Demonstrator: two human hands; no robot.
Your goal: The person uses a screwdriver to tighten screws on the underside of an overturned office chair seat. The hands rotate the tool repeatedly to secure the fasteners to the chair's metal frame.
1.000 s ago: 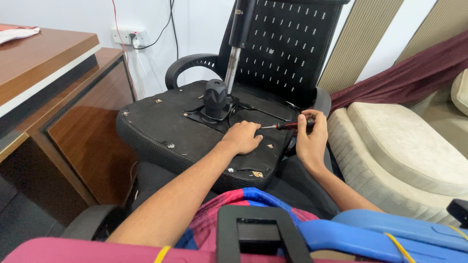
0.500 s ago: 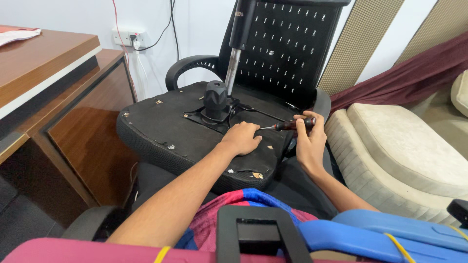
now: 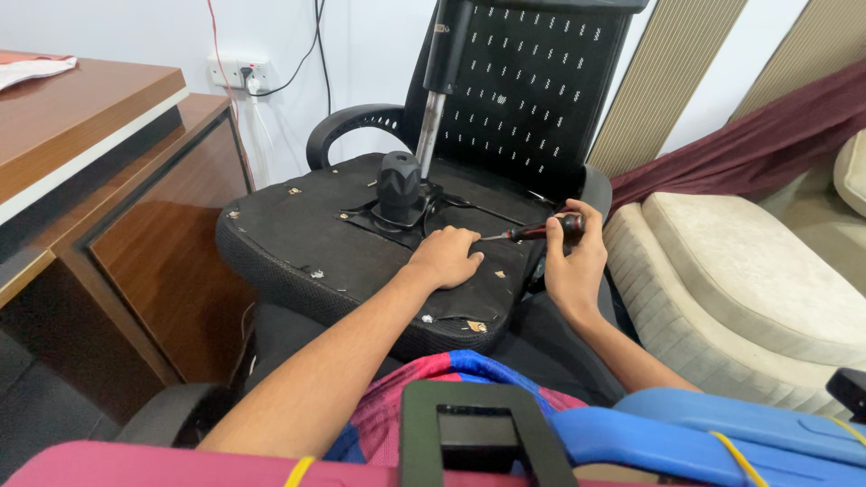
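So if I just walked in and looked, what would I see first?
Probably the black office chair tipped over in the middle, its underside facing up and a metal post sticking out of it. On that underside the left hand presses flat, and beside it the right hand holds a screwdriver with a red and black handle, its tip pointing at the left hand's fingers.

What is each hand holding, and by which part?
The right hand holds a screwdriver by its handle. The left hand holds nothing; it rests flat on the upturned chair seat.
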